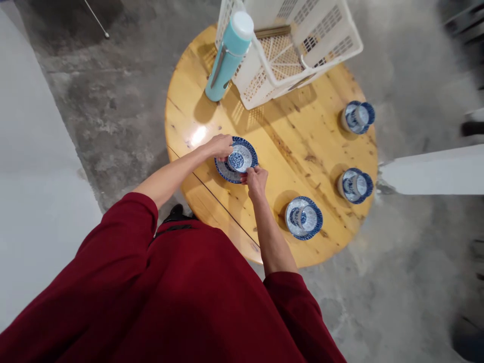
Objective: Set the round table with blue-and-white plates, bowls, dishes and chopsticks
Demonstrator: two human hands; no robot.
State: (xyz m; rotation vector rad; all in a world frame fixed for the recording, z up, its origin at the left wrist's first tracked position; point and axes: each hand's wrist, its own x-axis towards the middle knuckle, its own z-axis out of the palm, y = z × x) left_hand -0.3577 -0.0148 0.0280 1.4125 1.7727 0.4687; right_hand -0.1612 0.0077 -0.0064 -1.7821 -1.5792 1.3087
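A blue-and-white bowl (244, 157) is between my two hands, above a matching patterned plate (226, 174) near the table's left front edge. My left hand (221, 146) grips the bowl's left rim with bent fingers. At its lower right rim, the fingers of my right hand (255, 179) are closed on the same bowl. The bowl covers much of the plate, and I cannot tell whether the two touch.
The round wooden table (272, 186) bears a white plastic basket (264, 91) with brown sticks inside, and a turquoise thermos (226, 63). Rightward stand three dish stacks with glasses: a front stack (293, 214), a middle stack (346, 186) and a far stack (351, 118).
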